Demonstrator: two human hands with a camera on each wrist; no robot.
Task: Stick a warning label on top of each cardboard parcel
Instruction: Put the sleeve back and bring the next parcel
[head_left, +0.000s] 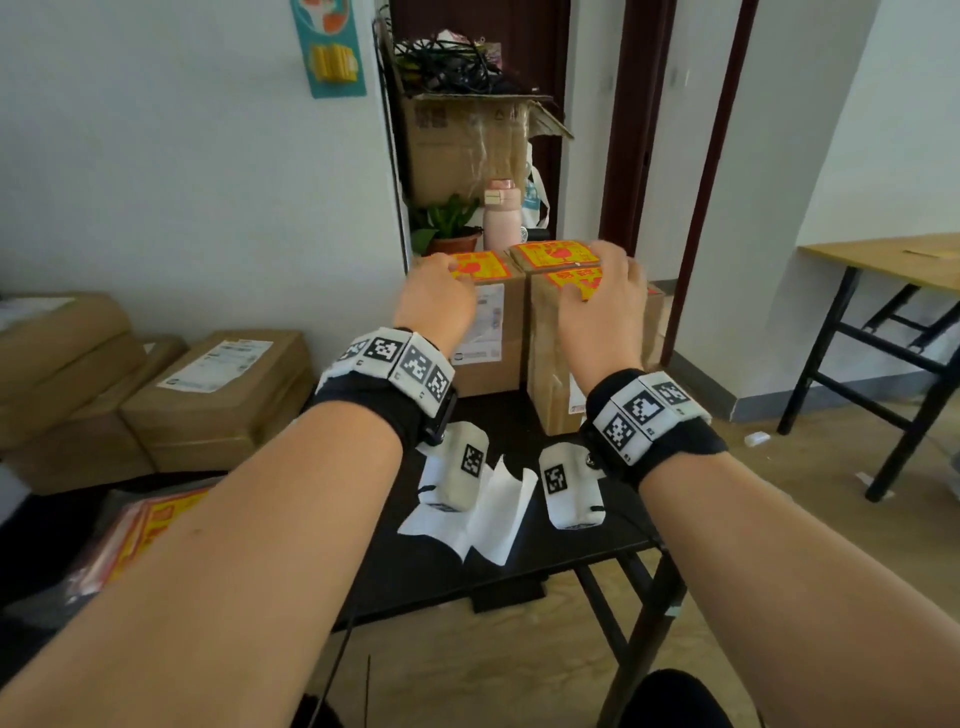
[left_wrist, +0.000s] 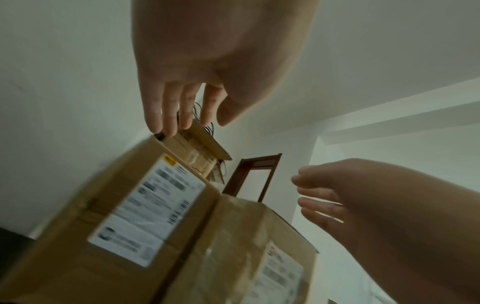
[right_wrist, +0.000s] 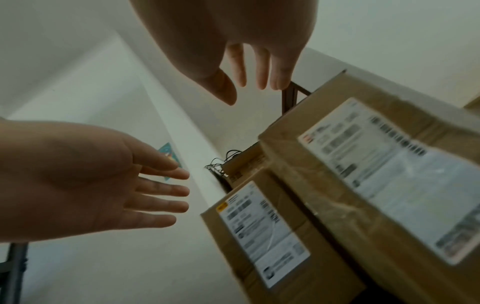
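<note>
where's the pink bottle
In the head view, the pink bottle stands behind the labelled parcels, right of the potted plant.

Three brown cardboard parcels are being kept upright at the far end of the black bench (head_left: 519, 566): the left parcel (head_left: 491, 332), the right parcel (head_left: 553, 364) just beside it, and a rear parcel (head_left: 524, 258) behind them. A red-and-yellow warning label is being carried on each top: left label (head_left: 480, 266), right label (head_left: 582, 280), rear label (head_left: 558, 254). White shipping labels are being shown on the near faces.
</note>
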